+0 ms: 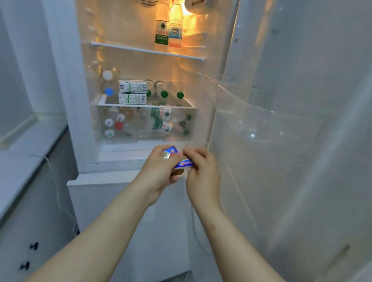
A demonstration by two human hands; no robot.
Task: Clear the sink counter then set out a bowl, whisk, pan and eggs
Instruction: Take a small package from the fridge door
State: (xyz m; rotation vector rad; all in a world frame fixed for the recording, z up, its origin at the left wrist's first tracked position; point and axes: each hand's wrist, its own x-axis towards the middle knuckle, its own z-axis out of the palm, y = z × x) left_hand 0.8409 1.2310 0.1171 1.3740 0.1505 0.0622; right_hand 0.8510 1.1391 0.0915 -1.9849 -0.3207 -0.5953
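Both hands point(160, 167) point(201, 170) pinch a blue packet point(184, 163); fridge drawer point(144, 124) — bottles inside.

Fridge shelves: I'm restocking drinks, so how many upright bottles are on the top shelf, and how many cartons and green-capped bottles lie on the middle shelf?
Upright bottles on the top shelf: 2
Cartons on the middle shelf: 2
Green-capped bottles lying beside them: 3
Total: 7

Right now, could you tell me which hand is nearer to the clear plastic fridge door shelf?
Right. The right hand is just below-left of the clear plastic door shelf; the left hand sits farther left.
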